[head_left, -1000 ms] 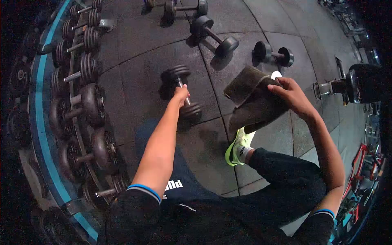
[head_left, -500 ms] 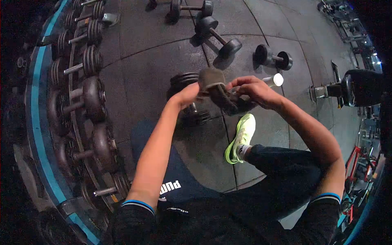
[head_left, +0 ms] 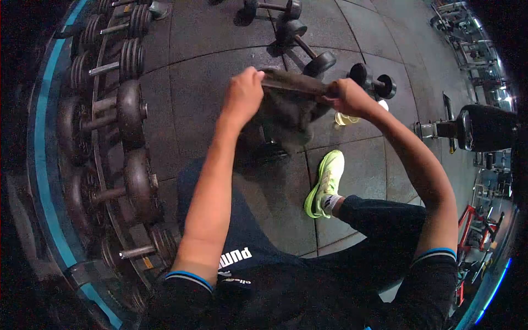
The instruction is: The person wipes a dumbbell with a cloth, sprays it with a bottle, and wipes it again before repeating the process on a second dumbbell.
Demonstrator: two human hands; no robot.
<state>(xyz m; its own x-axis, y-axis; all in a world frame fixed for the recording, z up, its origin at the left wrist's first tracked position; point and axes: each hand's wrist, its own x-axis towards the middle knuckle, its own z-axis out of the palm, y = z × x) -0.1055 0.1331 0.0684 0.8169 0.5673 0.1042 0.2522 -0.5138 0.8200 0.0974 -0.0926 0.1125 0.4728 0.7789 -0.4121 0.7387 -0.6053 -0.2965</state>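
Note:
A dark brown cloth (head_left: 286,107), perhaps a towel, is stretched between my two hands and hangs down in loose folds. My left hand (head_left: 245,94) is closed on its upper left corner. At the other end my right hand (head_left: 349,98) pinches the upper right edge. Behind the cloth, a plate dumbbell (head_left: 269,152) on the floor is mostly hidden. Below my right hand lies a bottle (head_left: 347,119) with yellowish contents, partly covered by the wrist.
A rack of dumbbells (head_left: 130,114) runs along the left side. Several loose dumbbells (head_left: 320,64) lie ahead on the black tile floor (head_left: 209,33). To the right stands a padded bench (head_left: 484,127). My yellow-green shoe (head_left: 328,181) rests on the floor below the cloth.
The bunched cloth has been spread out and now hangs between my hands. My left hand has moved up, and my hands are farther apart. The view has shifted slightly.

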